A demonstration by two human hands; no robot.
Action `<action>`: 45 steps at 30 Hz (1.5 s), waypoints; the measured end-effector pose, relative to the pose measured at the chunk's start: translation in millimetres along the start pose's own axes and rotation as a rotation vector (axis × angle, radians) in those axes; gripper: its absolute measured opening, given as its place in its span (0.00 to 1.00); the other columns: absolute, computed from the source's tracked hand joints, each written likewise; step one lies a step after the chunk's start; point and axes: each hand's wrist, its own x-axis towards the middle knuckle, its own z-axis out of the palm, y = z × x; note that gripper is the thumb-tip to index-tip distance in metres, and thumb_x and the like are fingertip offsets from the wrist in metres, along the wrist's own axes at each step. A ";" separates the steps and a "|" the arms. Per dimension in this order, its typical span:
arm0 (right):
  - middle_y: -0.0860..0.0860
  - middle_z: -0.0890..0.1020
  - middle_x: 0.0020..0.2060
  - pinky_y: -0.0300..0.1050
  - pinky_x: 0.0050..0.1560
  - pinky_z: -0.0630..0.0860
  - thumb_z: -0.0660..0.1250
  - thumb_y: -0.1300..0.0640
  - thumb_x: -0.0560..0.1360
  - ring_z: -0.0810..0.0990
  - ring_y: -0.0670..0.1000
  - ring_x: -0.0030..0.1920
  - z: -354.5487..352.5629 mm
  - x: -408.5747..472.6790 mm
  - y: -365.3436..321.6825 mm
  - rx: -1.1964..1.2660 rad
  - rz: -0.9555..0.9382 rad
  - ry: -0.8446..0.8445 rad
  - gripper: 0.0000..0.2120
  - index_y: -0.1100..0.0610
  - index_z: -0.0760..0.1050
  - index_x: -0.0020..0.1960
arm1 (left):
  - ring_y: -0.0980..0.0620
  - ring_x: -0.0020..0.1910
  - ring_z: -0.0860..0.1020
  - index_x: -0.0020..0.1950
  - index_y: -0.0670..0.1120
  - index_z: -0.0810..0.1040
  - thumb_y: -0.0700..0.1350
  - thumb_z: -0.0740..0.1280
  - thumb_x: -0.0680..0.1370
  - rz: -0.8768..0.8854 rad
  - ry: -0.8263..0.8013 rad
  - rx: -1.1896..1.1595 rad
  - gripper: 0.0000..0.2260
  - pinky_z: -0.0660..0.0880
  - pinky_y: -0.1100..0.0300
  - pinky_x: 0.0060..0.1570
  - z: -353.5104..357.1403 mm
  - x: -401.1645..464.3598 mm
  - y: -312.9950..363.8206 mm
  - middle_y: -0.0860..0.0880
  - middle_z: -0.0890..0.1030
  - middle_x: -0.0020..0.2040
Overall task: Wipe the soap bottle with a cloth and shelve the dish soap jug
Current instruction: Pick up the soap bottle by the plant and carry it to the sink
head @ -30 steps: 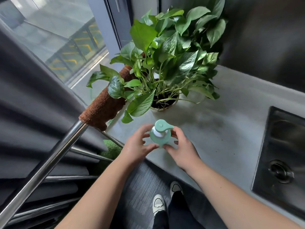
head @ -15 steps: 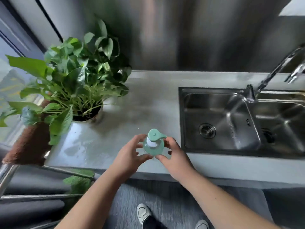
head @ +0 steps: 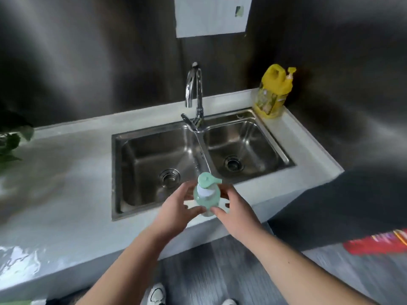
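A small mint-green soap bottle (head: 207,194) with a pump top is held upright over the front rim of the sink. My left hand (head: 174,210) grips its left side and my right hand (head: 236,213) grips its right side, fingertips meeting under the bottle. A yellow dish soap jug (head: 273,92) with a handle and pump stands on the counter's far right corner, behind the right basin. No cloth is in view.
A steel double sink (head: 154,137) with a curved faucet (head: 195,95) fills the middle of the grey counter (head: 61,183). Plant leaves (head: 11,137) show at the far left edge. Red packaging (head: 378,243) lies low at the right. A paper sheet (head: 211,14) hangs on the dark wall.
The view has swung right from the potted plant to the sink. Both hands carried the soap bottle rightward along the counter's front edge to the sink's front rim.
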 end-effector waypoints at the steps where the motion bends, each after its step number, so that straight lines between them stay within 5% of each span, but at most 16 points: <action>1: 0.42 0.77 0.62 0.44 0.63 0.72 0.70 0.52 0.73 0.75 0.45 0.63 -22.0 -0.6 13.9 0.007 0.025 0.028 0.23 0.45 0.67 0.65 | 0.74 0.51 0.77 0.57 0.63 0.71 0.46 0.79 0.68 0.012 -0.033 0.005 0.25 0.74 0.69 0.49 20.4 10.9 13.7 0.66 0.80 0.49; 16: 0.44 0.77 0.64 0.50 0.63 0.75 0.72 0.53 0.72 0.76 0.48 0.63 -197.4 54.5 150.4 0.158 0.289 0.326 0.26 0.46 0.65 0.67 | 0.62 0.54 0.77 0.65 0.55 0.72 0.47 0.77 0.70 0.195 -0.443 0.067 0.26 0.73 0.63 0.55 208.0 179.4 132.0 0.63 0.79 0.53; 20: 0.41 0.77 0.64 0.44 0.63 0.74 0.72 0.51 0.72 0.75 0.45 0.64 -221.6 77.9 177.5 0.193 0.333 0.371 0.28 0.45 0.65 0.68 | 0.64 0.53 0.76 0.66 0.55 0.71 0.49 0.77 0.70 0.211 -0.503 0.087 0.28 0.72 0.67 0.53 244.7 217.2 143.0 0.61 0.78 0.55; 27: 0.45 0.78 0.63 0.43 0.60 0.74 0.72 0.52 0.72 0.77 0.48 0.62 -249.0 98.7 211.8 0.198 0.405 0.379 0.28 0.46 0.64 0.68 | 0.57 0.58 0.78 0.66 0.54 0.72 0.47 0.77 0.70 0.218 -0.550 0.133 0.26 0.77 0.54 0.60 286.5 250.5 153.9 0.60 0.78 0.55; 38: 0.48 0.76 0.66 0.51 0.65 0.75 0.73 0.56 0.72 0.76 0.50 0.65 -280.5 135.8 250.3 0.176 0.285 0.317 0.28 0.51 0.66 0.69 | 0.55 0.60 0.78 0.68 0.51 0.71 0.45 0.78 0.70 0.085 -0.463 0.133 0.29 0.76 0.54 0.63 325.2 277.5 163.9 0.54 0.81 0.60; 45: 0.51 0.77 0.66 0.50 0.64 0.76 0.74 0.56 0.71 0.77 0.52 0.64 -286.5 141.0 268.1 0.165 0.276 0.320 0.30 0.53 0.65 0.70 | 0.57 0.60 0.76 0.69 0.51 0.70 0.45 0.76 0.72 0.070 -0.461 0.148 0.28 0.74 0.60 0.62 341.5 276.1 168.5 0.59 0.77 0.58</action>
